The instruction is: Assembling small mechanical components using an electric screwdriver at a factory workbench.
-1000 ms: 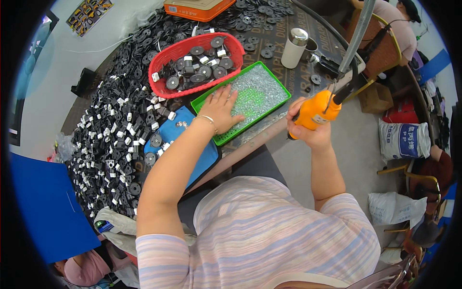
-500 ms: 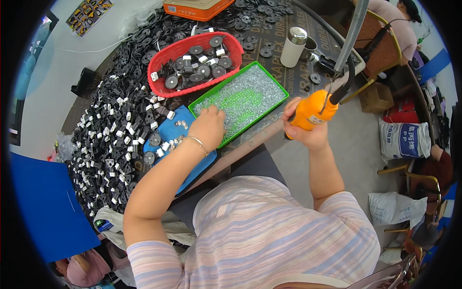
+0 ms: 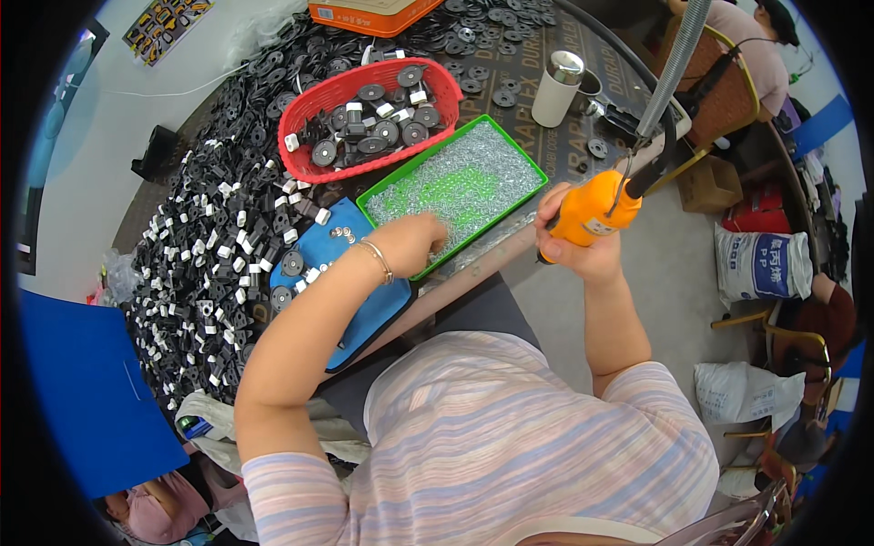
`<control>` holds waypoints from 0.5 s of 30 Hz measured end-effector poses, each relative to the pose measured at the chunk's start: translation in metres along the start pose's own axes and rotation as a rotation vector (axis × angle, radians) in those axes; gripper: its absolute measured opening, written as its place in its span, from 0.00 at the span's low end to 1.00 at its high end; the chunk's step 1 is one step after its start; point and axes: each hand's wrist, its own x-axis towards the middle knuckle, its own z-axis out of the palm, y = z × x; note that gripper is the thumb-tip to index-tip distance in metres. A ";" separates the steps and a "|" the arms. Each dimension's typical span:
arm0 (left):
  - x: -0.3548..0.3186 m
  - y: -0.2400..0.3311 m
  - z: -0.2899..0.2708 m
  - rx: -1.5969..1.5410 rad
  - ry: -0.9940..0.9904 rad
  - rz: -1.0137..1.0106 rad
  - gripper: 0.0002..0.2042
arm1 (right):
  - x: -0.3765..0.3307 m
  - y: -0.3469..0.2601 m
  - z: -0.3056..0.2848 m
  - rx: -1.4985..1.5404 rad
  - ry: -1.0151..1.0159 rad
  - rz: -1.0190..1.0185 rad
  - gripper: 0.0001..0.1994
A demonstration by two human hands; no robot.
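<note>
Nearest the body, the right hand (image 3: 583, 250) is clenched around an orange power screwdriver (image 3: 596, 209), which hangs at the table's near edge from a cable and a coiled grey hose (image 3: 672, 77) rising toward the upper right. The left hand (image 3: 414, 241) (a thin bracelet on its wrist) rests with its fingers curled at the near rim of the green tray (image 3: 533, 177); whether they pinch a screw cannot be told, since the fingertips are tucked under. The tray is filled with small silvery screws (image 3: 464, 187) and sits at a slant along the table edge. Just left of that hand lies a blue mat (image 3: 364, 309) carrying a few black round parts and small washers. Beyond the tray stands a red basket (image 3: 300, 168) holding black discs and white-capped pieces, touching the tray's far corner. A white cylindrical cup (image 3: 557, 88) stands farther right. A large heap of black parts (image 3: 205, 264) spreads across the table's left, and an orange box (image 3: 369, 14) lies at the far edge.
</note>
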 end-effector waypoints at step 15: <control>0.028 -0.030 -0.009 0.098 0.356 -0.125 0.07 | -0.004 0.000 0.000 0.015 0.031 0.010 0.22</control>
